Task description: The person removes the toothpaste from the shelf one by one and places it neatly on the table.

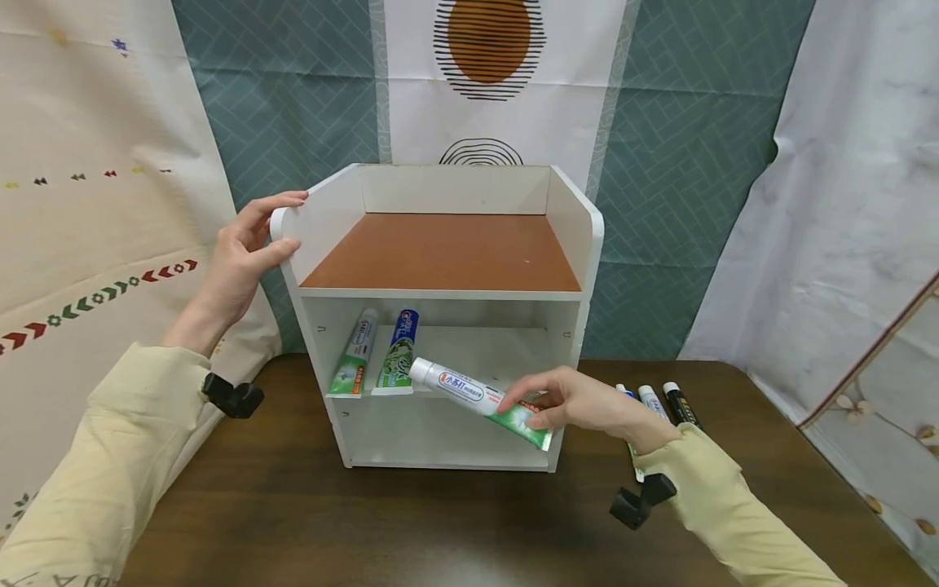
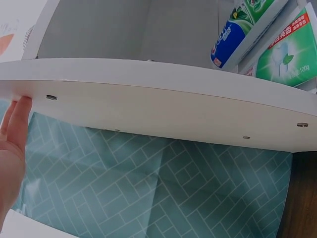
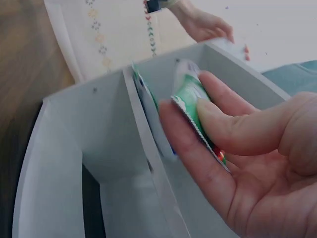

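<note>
A white toothpaste tube (image 1: 469, 393) with a green end slants before the shelf opening, cap toward the left. My right hand (image 1: 565, 405) pinches its flat crimped end between thumb and fingers. The white shelf unit (image 1: 440, 293) has a brown top board. At its upper left side panel, my left hand (image 1: 245, 253) holds the edge, thumb across the front; two fingers (image 2: 19, 121) touch the outer face in the left wrist view. On the middle shelf, a green-and-white toothpaste tube (image 1: 355, 355) and a blue-and-green toothpaste tube (image 1: 398, 355) lean upright at the left.
Several more tubes lie on the dark wooden table (image 1: 440, 522), right of the unit, partly behind my right forearm; one is a black tube (image 1: 681, 403). Patterned teal cloth (image 1: 293, 81) hangs behind the unit. Pale cloths hang at both sides.
</note>
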{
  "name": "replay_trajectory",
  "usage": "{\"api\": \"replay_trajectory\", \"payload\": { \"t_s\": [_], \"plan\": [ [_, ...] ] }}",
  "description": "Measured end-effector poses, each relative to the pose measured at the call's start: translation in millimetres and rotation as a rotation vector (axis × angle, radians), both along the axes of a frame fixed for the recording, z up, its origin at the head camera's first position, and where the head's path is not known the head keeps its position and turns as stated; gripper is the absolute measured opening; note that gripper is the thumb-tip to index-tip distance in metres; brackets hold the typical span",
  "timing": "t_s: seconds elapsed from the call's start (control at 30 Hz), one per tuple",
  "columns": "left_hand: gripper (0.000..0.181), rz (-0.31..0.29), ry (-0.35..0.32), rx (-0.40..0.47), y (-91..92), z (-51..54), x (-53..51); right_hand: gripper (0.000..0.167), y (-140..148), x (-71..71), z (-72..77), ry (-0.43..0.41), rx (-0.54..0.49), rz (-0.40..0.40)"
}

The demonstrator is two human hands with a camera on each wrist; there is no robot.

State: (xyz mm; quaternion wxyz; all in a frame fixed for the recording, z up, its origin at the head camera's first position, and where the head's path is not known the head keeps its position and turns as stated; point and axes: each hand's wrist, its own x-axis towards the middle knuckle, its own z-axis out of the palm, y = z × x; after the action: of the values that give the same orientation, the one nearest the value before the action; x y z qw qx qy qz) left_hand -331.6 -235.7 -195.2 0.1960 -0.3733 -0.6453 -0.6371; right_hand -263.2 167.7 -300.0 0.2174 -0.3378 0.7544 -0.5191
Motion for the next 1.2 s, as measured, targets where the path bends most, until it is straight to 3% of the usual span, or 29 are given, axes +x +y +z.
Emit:
{"api": "replay_trajectory", "payload": {
  "t_s": [0.4,0.67,1.0,1.2],
  "plan": [
    [0.043,0.006,-0.028,-0.009,0.8,-0.8,1.0,0.028,76.9,-2.3,-13.0,0.128,0.058,0.212],
    [0.042,0.012,-0.015,-0.012,-0.2,-0.4,0.6,0.028,122.5,-3.7,-20.5,0.159,0.068,0.251],
    [0.042,0.002,0.002,-0.001,0.6,0.4,0.0,0.033,178.7,3.7,-30.7,0.136,0.058,0.282],
    [0.042,0.005,-0.002,-0.004,-0.6,-0.3,-0.8,0.032,207.9,11.5,-37.0,0.099,0.082,0.208]
  ]
}}
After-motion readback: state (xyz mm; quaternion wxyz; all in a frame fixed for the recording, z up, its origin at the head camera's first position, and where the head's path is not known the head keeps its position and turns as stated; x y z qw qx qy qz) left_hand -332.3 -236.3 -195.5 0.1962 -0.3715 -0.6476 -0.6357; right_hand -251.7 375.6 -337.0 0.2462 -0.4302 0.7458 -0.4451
